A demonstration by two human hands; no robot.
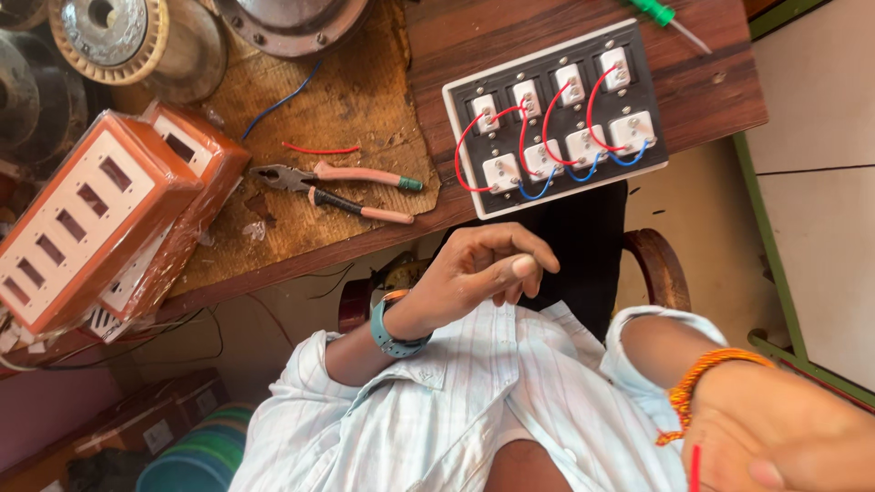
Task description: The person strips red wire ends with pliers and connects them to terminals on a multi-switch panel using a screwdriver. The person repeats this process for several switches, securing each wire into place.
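Observation:
My left hand (478, 273), with a teal watch on the wrist, hovers just below the table's front edge with its fingers curled in and nothing visible in them. Just beyond it a white-framed black switch panel (556, 118) lies back side up on the wooden table (474, 36). Red and blue wires loop between its white switch backs. My right hand (775, 428) is close to the camera at the bottom right, blurred and cut off, with an orange thread band on the wrist. A thin red strand (694, 469) hangs beside that wrist.
Pink-handled pliers (337, 187), a short red wire (319, 148) and a blue wire (278, 100) lie on a brown sacking mat. Plastic-wrapped orange switch boxes (91, 219) sit at the left, metal motor parts (109, 36) at the top left, and a green screwdriver (665, 16) at the far edge.

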